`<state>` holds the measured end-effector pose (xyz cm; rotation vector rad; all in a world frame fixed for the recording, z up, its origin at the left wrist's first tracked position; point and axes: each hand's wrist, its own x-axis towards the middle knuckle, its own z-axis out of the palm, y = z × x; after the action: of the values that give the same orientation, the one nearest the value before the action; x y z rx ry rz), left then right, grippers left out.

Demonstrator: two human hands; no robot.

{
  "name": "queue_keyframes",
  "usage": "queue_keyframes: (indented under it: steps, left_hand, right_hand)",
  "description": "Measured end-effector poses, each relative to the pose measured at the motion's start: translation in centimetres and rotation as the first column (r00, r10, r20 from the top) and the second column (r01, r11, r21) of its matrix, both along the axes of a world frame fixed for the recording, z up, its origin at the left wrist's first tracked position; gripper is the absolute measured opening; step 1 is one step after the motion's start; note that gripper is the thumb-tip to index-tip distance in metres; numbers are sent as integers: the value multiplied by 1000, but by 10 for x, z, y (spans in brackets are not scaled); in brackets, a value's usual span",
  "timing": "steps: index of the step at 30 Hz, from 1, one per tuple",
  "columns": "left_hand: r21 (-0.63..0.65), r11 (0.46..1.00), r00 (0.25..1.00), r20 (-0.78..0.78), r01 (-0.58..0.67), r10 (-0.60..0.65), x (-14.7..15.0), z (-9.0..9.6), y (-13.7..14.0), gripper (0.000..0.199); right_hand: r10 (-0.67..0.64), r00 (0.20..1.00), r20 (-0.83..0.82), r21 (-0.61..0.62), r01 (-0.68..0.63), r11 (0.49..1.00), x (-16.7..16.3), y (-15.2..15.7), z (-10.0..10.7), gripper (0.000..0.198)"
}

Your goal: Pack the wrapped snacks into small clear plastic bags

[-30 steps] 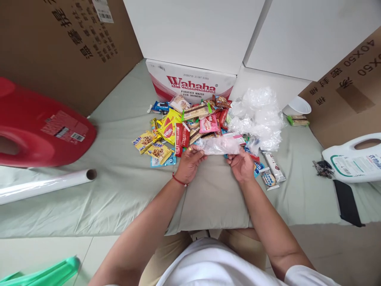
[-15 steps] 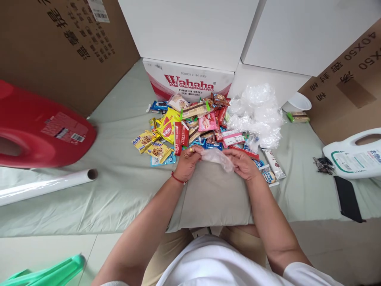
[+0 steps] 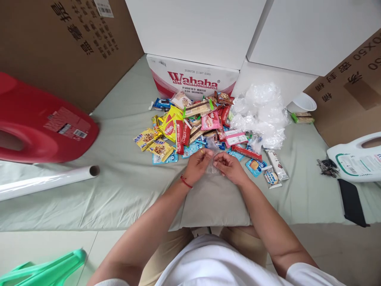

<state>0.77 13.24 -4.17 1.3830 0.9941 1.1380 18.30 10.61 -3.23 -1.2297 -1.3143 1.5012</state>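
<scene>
Close together in front of the snack pile, my left hand (image 3: pixel 199 163) and my right hand (image 3: pixel 228 166) both pinch a clear plastic bag (image 3: pixel 212 169). The bag is crumpled and thin, and part of it stands up between my fingertips. Just beyond my hands lies a heap of wrapped snacks, among them a yellow packet (image 3: pixel 172 124), a pink packet (image 3: pixel 210 120), red wrapped bars (image 3: pixel 180 137) and biscuit packs with cookie pictures (image 3: pixel 161 148). A pile of crumpled clear bags (image 3: pixel 263 113) sits to the right of the heap.
A white Wahaha carton (image 3: pixel 193 77) stands behind the snacks. On the left are a red jug (image 3: pixel 44 119) and a plastic-wrapped roll (image 3: pixel 50 182). To the right are a white bowl (image 3: pixel 302 103), keys (image 3: pixel 327 168), a white jug (image 3: pixel 357 161) and a black flat case (image 3: pixel 352 202).
My hands have come closer together, and the bag that was stretched sideways between them is now bunched upright at my fingertips. The whole view has shifted slightly.
</scene>
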Motion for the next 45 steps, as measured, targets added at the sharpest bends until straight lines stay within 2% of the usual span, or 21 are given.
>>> queue_keyframes:
  steps: [3,6,9,13,16,20,22,25,27,30,33,36,39,41,42,45]
  left_hand:
    - [-90,994,994,86,69,-62,2,-2,0,48]
    - [-144,985,983,171,94,-68,1,-5,3,46]
    - [-118,992,982,186,53,-30,-1,-6,5,36]
    - [-71,997,987,158,29,-18,-1,-7,7,35]
    - [-132,991,976,219,30,-1,0,-7,8,39]
    - [-265,964,934,351,38,60,1,-3,7,43]
    - [-241,965,950,312,101,-22,1,-2,5,42]
    - [-140,972,970,181,188,-161,0,-2,4,40]
    - [-119,976,973,162,183,-163,-1,-4,5,37]
    - [-194,966,958,262,171,-117,-5,-5,9,38]
    - [-267,940,897,435,211,-78,-9,0,11,41]
    - [-324,903,818,574,281,-48,-14,7,10,44]
    - [-330,884,814,573,330,-90,-17,14,7,46]
    - [-318,883,837,531,345,-136,-17,16,4,46]
    - [-311,882,845,511,353,-158,-16,17,3,47]
    - [-273,883,855,467,382,-226,-14,20,1,47]
  right_hand:
    - [24,997,69,18,-26,1000,0,-1,0,43]
    - [-40,999,-8,27,40,999,-1,-1,2,43]
    - [-110,990,-88,71,116,991,-3,-1,0,44]
    - [-152,988,-24,130,153,980,-6,0,-5,46]
    - [-147,987,-67,79,153,985,-5,1,-5,35]
    - [-257,951,-175,5,261,965,0,4,-2,39]
    - [-289,939,-188,-11,292,956,1,5,-2,40]
    - [-271,945,-183,-11,274,962,1,5,-4,39]
    - [-272,942,-197,-21,273,962,1,6,-2,39]
    - [-326,912,-250,-62,321,945,5,6,5,41]
    - [-390,875,-288,-94,379,921,16,1,15,43]
    - [-402,886,-229,-97,390,916,31,-14,21,43]
    - [-360,932,-35,-88,356,930,43,-36,19,41]
    - [-427,902,64,-54,430,901,49,-49,19,42]
    - [-499,863,81,-21,502,864,51,-53,20,42]
    - [-708,706,31,73,705,706,50,-59,28,45]
